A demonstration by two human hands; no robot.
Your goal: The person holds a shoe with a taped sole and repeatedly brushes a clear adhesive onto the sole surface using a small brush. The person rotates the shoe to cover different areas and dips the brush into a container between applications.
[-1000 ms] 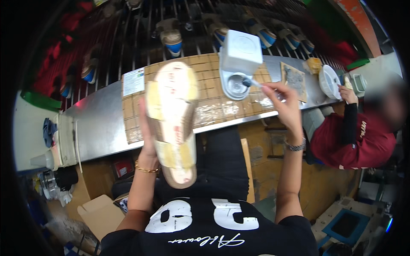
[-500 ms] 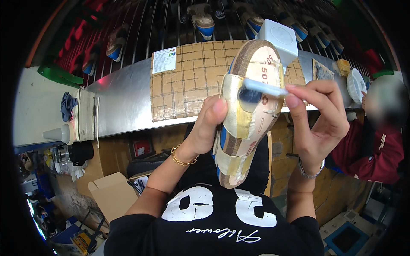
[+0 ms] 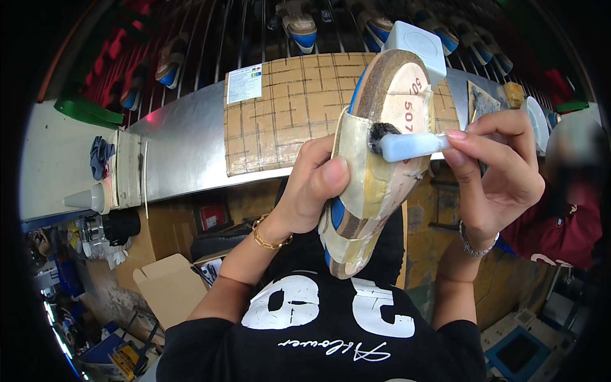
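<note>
My left hand (image 3: 312, 188) grips an unfinished sandal (image 3: 366, 191) by its edge, thumb on the underside. The sandal is tilted with its pale, printed underside up; cream strap ends are folded over it, and brown and blue show along the rim. Between the thumb and fingers of my right hand (image 3: 499, 162) is a small brush (image 3: 414, 146) with a pale blue handle. Its dark bristles touch, or hover just over, the folded strap near the sandal's middle.
Behind the sandal, a cardboard sheet (image 3: 280, 118) lies on a metal bench (image 3: 184, 143), beside a white box-shaped container (image 3: 417, 51). More sandals (image 3: 300, 32) rest on the rack beyond. At right are a white bowl (image 3: 534, 121) and another person's maroon sleeve (image 3: 563, 229).
My right hand and the brush have shifted right, and the brush's handle now slants differently, with the bristles above it. The sandal has moved slightly right and away, still in my left hand.
</note>
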